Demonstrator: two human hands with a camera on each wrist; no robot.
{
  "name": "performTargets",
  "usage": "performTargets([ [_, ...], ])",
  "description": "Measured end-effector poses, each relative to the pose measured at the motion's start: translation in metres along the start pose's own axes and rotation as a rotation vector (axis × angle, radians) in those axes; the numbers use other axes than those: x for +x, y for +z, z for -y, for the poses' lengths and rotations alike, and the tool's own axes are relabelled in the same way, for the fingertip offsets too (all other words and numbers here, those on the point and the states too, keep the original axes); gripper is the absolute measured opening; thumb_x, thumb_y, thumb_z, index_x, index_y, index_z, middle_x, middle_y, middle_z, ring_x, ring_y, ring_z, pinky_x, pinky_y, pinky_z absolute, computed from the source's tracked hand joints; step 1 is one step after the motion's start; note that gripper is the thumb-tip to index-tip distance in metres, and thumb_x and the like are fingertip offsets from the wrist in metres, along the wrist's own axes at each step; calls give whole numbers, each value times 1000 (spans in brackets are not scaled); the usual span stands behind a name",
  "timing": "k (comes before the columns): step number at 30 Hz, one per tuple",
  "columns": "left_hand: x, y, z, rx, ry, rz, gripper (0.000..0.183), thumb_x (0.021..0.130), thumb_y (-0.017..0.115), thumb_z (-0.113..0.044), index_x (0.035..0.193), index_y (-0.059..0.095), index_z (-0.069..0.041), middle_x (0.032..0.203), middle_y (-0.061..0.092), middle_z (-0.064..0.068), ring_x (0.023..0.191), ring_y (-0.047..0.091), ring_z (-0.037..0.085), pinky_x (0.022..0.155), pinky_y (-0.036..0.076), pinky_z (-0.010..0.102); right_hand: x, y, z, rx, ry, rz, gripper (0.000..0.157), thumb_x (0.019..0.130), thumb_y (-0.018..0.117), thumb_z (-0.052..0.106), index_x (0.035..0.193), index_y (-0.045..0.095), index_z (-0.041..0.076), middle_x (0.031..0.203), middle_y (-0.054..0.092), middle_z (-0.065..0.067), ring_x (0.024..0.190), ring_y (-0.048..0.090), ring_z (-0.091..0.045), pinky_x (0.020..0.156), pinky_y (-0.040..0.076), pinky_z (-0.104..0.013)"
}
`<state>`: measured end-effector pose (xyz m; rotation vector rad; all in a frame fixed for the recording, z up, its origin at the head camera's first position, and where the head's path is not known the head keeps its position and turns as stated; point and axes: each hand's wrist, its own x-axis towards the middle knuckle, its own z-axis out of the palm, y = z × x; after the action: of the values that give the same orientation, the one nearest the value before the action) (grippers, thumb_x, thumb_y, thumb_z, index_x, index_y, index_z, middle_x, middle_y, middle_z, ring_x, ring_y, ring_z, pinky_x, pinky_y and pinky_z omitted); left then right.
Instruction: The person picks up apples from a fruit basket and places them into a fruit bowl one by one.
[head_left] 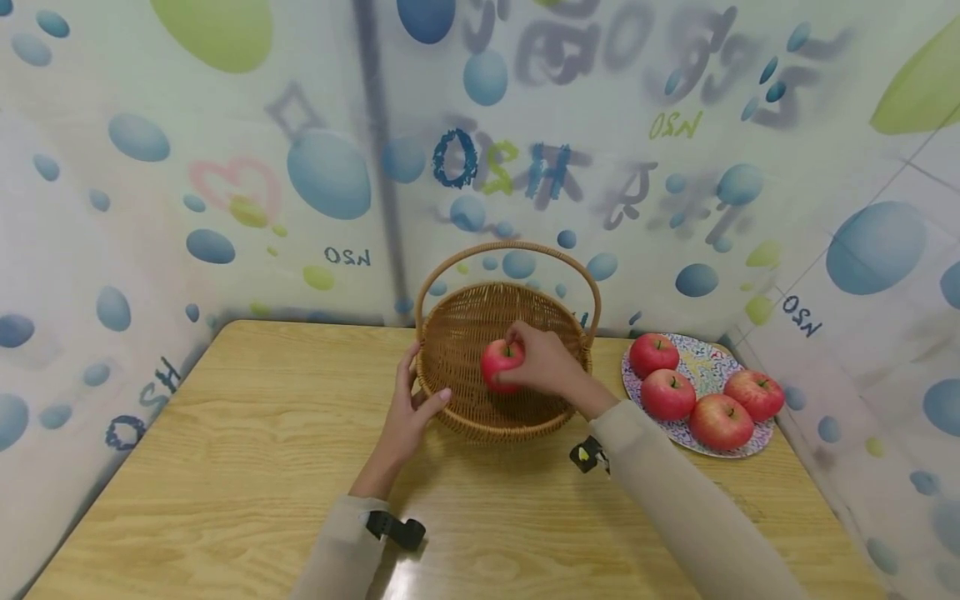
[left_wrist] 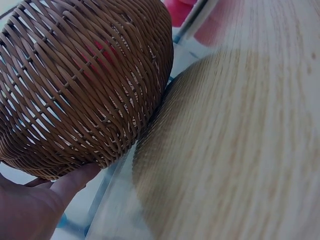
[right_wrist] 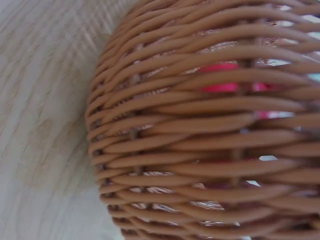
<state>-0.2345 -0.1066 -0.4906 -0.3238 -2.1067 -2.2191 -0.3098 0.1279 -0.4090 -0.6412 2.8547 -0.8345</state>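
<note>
A brown wicker basket (head_left: 465, 333) with a tall arched handle stands on the wooden table near its back edge. Inside it, my right hand (head_left: 546, 363) holds a red apple (head_left: 495, 360), thumb and fingers on either side of the fruit. At the basket's left rim is my left hand (head_left: 408, 412), gripping it with the thumb over the edge and the fingers outside. The left wrist view shows that thumb against the woven wall (left_wrist: 85, 80). In the right wrist view the basket's weave (right_wrist: 200, 130) hides the right hand; red shows through its gaps.
To the right of the basket, a patterned oval plate (head_left: 701, 371) carries several red apples (head_left: 722, 422). The wooden table (head_left: 262, 450) meets a wall (head_left: 330, 250) with blue and green printed spots right behind the basket. Another spotted wall (head_left: 862, 400) borders the table's right side.
</note>
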Motion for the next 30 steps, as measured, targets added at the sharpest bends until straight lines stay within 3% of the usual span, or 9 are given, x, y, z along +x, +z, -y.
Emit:
performTargets([
  [8,-1,1,0,6,-5,-5,84,99,61,-14,162,8,-33,166,13,21,143,40,50,104,49,50,-17,-7,1,42,-51,-134,52,78,85,38,116,62,11,102,71,-7,87,65,-18,75,57,-33],
  [13,0,2,1,-6,-4,1,83,100,60,-14,162,8,-33,166,13,20,143,40,50,103,50,48,-34,-13,3,67,-69,-209,53,79,85,38,118,61,11,122,71,-11,100,69,-24,85,59,-42],
  [17,1,2,2,-18,6,8,83,100,59,-14,162,8,-34,166,13,21,142,41,51,102,51,50,-49,-20,4,117,-98,-271,54,79,86,31,121,58,10,140,62,-12,114,67,-29,93,59,-46],
  [22,2,1,4,-26,6,20,83,101,59,-14,162,7,-34,165,13,21,141,42,51,103,51,55,-68,-32,4,167,-148,-321,66,78,88,24,133,55,8,135,61,-12,114,65,-30,88,61,-46],
  [30,1,-2,3,-27,5,22,83,101,58,-14,162,6,-34,166,11,21,141,42,50,104,50,55,-91,-48,-7,52,-222,-434,62,78,88,21,132,63,9,134,65,-12,113,64,-26,83,62,-45],
])
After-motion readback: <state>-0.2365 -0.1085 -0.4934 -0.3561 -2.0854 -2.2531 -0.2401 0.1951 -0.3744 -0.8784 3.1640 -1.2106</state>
